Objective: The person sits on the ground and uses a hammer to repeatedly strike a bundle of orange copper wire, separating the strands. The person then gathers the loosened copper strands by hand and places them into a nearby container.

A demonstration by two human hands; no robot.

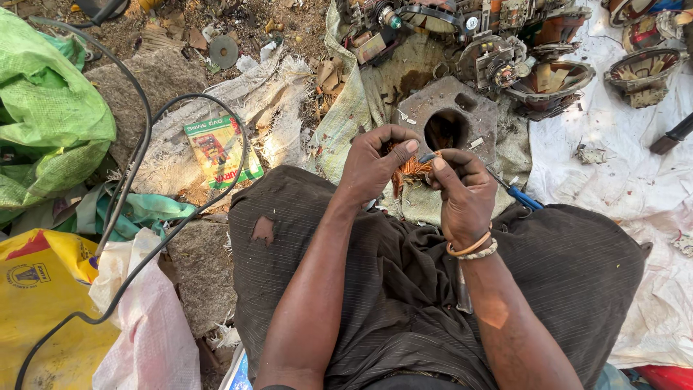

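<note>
My left hand (372,165) grips a small bundle of orange copper wire (411,170) over my lap. My right hand (462,191) pinches the same bundle from the right, and a blue-handled tool (521,195) sticks out to the right behind that hand; whether the right hand holds the tool I cannot tell. Bangles circle my right wrist. Just beyond the hands lies a grey metal block (451,115) with a round hole in it.
Several dismantled motor parts (548,79) are piled at the top right on a white sheet (635,188). A black cable (137,180) loops across sacks at the left, by a green bag (50,123), a yellow bag (43,303) and a green packet (220,150).
</note>
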